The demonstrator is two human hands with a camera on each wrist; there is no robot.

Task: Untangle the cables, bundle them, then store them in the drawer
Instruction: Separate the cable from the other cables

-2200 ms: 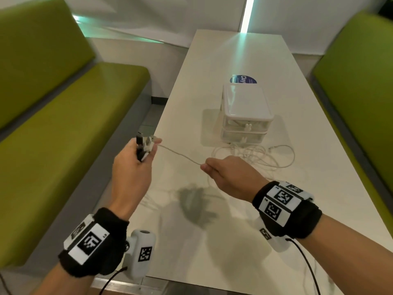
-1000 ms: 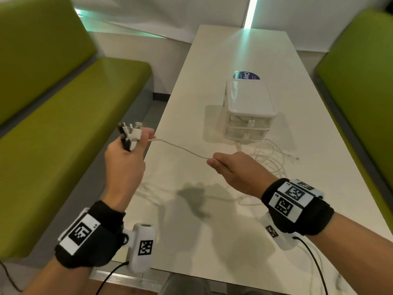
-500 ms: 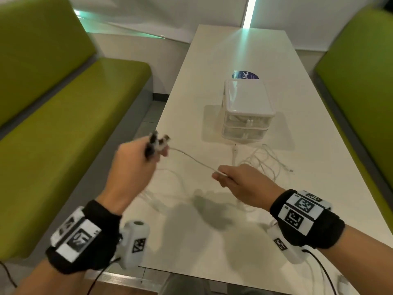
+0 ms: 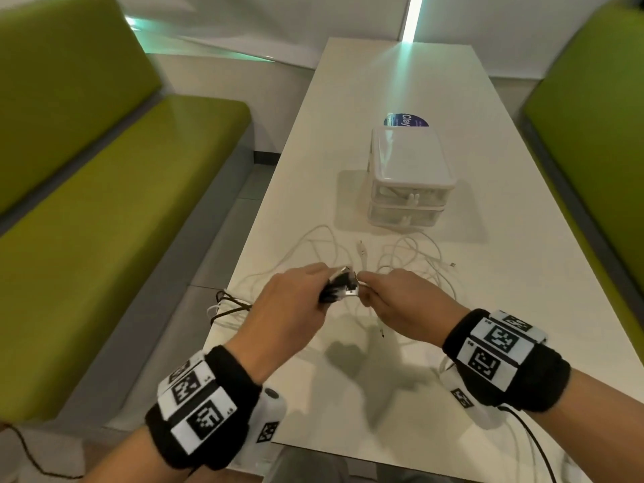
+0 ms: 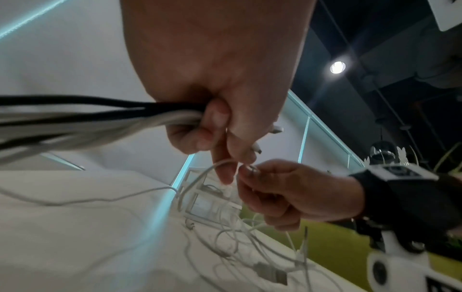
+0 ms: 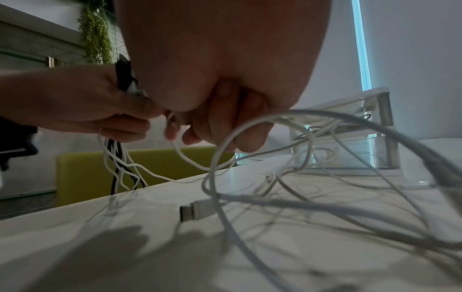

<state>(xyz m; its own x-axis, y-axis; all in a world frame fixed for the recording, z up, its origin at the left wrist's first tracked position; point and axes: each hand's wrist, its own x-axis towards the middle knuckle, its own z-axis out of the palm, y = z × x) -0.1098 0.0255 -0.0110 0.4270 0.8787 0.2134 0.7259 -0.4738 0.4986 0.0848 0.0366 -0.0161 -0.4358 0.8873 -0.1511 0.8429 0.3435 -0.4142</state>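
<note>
Head view: left hand (image 4: 289, 308) is gripping gathered cable ends (image 4: 343, 289), right hand (image 4: 400, 305) is pinching a white cable (image 6: 190, 160), whose counter loops (image 4: 411, 259) may be snagging into knots if tugged.

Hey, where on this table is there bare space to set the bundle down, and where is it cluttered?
Bare: the table's far end beyond the drawer unit and blue sticker, and the strip along its right edge. Crowded: loose white cables between the drawer unit and both hands, spilling off the left edge.
</note>
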